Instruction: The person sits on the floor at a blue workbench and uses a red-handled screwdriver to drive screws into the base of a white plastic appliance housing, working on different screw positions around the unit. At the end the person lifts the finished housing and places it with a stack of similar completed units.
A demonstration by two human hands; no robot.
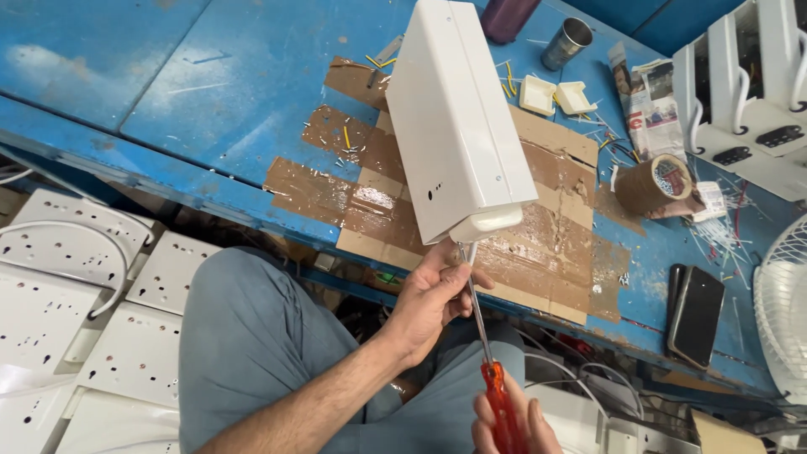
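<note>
Blue bench [168, 109], right hand [513, 429] cropped

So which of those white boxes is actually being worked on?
The tall white box standing tilted on the blue bench. The left hand steadies its lower end while the right hand drives a red screwdriver into it. The others lie untouched below the bench.

Grey-blue trousers, bare forearms

Bright, even light from above; shadows soft and short. Glare on white metal box [454, 118] and on glossy tape patches of blue worktop [168, 92]. Mostly sharp; slight blur on right hand [508, 424] at bottom edge. Wide-angle bend twd corners.
</note>
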